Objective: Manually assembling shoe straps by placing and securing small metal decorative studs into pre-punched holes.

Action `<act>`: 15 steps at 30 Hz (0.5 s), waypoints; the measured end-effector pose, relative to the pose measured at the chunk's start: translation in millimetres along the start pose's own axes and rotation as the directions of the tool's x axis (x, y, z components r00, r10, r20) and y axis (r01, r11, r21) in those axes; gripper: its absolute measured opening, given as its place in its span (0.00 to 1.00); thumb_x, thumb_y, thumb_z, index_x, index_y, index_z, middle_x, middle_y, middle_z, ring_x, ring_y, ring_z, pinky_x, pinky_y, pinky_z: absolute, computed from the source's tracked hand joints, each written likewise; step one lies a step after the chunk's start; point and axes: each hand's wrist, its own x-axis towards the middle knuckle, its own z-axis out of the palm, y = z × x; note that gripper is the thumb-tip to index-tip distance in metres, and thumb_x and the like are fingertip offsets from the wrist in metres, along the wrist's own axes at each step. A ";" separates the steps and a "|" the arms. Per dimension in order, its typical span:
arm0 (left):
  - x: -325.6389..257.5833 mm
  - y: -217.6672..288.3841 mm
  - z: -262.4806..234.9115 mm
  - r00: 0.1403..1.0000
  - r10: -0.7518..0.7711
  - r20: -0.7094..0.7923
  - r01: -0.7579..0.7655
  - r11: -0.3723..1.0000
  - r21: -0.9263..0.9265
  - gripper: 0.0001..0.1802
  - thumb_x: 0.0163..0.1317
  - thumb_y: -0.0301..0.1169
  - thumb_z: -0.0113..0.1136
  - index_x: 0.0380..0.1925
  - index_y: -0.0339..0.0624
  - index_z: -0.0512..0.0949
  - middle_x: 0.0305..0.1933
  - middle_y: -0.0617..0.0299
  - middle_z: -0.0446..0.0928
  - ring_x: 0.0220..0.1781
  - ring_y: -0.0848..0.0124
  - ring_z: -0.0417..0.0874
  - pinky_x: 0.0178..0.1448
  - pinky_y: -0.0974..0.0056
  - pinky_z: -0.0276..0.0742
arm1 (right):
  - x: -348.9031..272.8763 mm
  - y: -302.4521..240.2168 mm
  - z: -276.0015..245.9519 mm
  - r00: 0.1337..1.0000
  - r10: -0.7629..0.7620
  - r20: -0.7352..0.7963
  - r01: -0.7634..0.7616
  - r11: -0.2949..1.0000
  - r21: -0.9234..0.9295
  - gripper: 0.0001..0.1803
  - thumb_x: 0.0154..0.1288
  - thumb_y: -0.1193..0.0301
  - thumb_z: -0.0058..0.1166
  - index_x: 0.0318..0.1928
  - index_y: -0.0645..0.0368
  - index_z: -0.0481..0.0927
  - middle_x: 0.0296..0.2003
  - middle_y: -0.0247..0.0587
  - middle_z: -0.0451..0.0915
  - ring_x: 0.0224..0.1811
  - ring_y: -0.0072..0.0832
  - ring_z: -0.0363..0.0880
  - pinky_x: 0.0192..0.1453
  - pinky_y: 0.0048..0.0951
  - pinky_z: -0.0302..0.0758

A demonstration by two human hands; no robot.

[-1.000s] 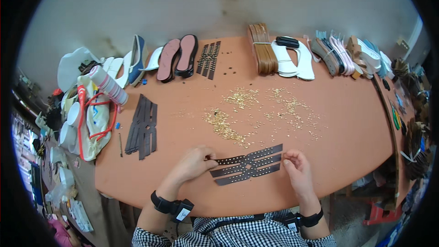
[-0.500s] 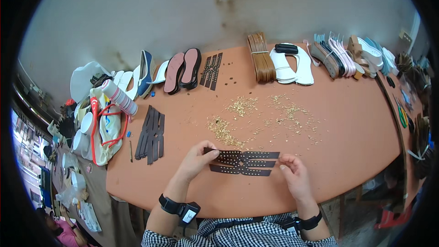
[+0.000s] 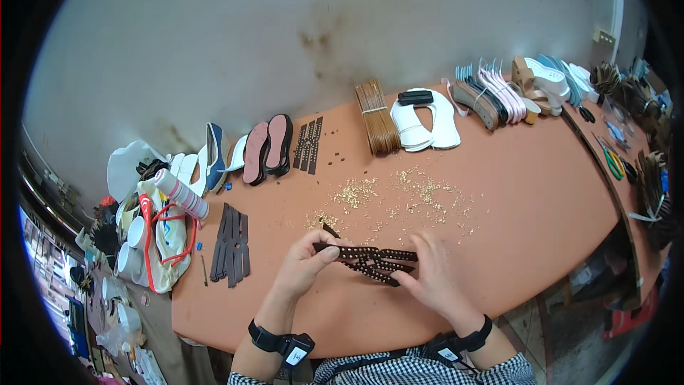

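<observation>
A dark brown slit shoe upper [image 3: 370,259] with rows of small gold studs is held above the near part of the table, its strips tilted and partly overlapping. My left hand [image 3: 308,265] pinches its left end between thumb and fingers. My right hand [image 3: 436,276] is around the right ends of the strips, thumb at the lower strip and fingers at the upper one. Loose gold studs [image 3: 427,189] lie scattered on the table beyond my hands. To the left rests a stack of plain dark slit uppers [image 3: 230,246]; a studded upper [image 3: 308,146] lies farther back.
Along the back of the brown table [image 3: 527,214] stand pink insoles [image 3: 256,155], a bundle of brown strips [image 3: 377,120], white sole shapes [image 3: 443,125] and several wedge soles [image 3: 499,96]. A striped bottle [image 3: 182,196] and bag [image 3: 169,235] are at the left; green-handled pliers [image 3: 613,162] at the right.
My right hand has moved inward over the right ends of the studded upper. The upper has gone from nearly flat and spread to tilted, its strips bunched. The view has shifted slightly.
</observation>
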 end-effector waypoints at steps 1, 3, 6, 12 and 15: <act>1.1 2.0 1.5 1.000 0.016 -0.001 -0.016 1.000 0.003 0.04 0.63 0.25 0.52 0.35 0.38 0.69 0.45 0.50 0.78 0.42 0.66 0.81 0.51 0.61 0.76 | 6.6 -3.8 -0.5 0.999 -0.049 0.010 0.049 0.998 -0.028 0.30 0.53 0.65 0.61 0.53 0.65 0.65 0.50 0.56 0.70 0.54 0.47 0.68 0.55 0.45 0.66; 3.7 5.1 4.7 0.994 0.017 0.104 -0.006 0.995 -0.100 0.05 0.63 0.26 0.54 0.36 0.37 0.70 0.45 0.52 0.78 0.44 0.67 0.80 0.52 0.62 0.76 | 19.3 -13.2 -4.7 0.981 0.010 0.195 -0.030 0.995 0.096 0.26 0.54 0.65 0.60 0.50 0.64 0.68 0.43 0.55 0.73 0.49 0.47 0.72 0.51 0.44 0.69; 14.6 9.1 13.9 0.997 0.074 -0.001 -0.074 0.991 -0.114 0.06 0.63 0.25 0.54 0.38 0.37 0.71 0.46 0.53 0.77 0.47 0.69 0.79 0.53 0.65 0.75 | 33.6 -18.7 2.2 0.935 0.068 0.349 -0.128 0.980 0.153 0.16 0.59 0.68 0.58 0.44 0.65 0.75 0.30 0.46 0.79 0.31 0.38 0.79 0.38 0.33 0.75; 18.7 -4.0 -10.9 0.900 0.157 -0.407 -0.158 0.987 0.031 0.15 0.63 0.29 0.54 0.49 0.36 0.71 0.43 0.60 0.75 0.48 0.72 0.77 0.49 0.69 0.75 | 52.5 -29.9 12.4 0.792 0.202 0.577 -0.608 0.170 0.775 0.07 0.64 0.75 0.52 0.42 0.63 0.74 0.34 0.36 0.78 0.33 0.22 0.77 0.39 0.25 0.77; 6.4 -10.5 -9.0 0.947 -0.128 -0.294 0.084 0.984 -0.159 0.17 0.61 0.30 0.58 0.49 0.37 0.71 0.42 0.65 0.75 0.43 0.78 0.75 0.44 0.72 0.73 | 58.4 -32.2 27.1 0.748 0.246 0.617 -0.625 -0.051 0.779 0.09 0.64 0.75 0.52 0.44 0.63 0.72 0.38 0.37 0.78 0.35 0.24 0.78 0.42 0.25 0.77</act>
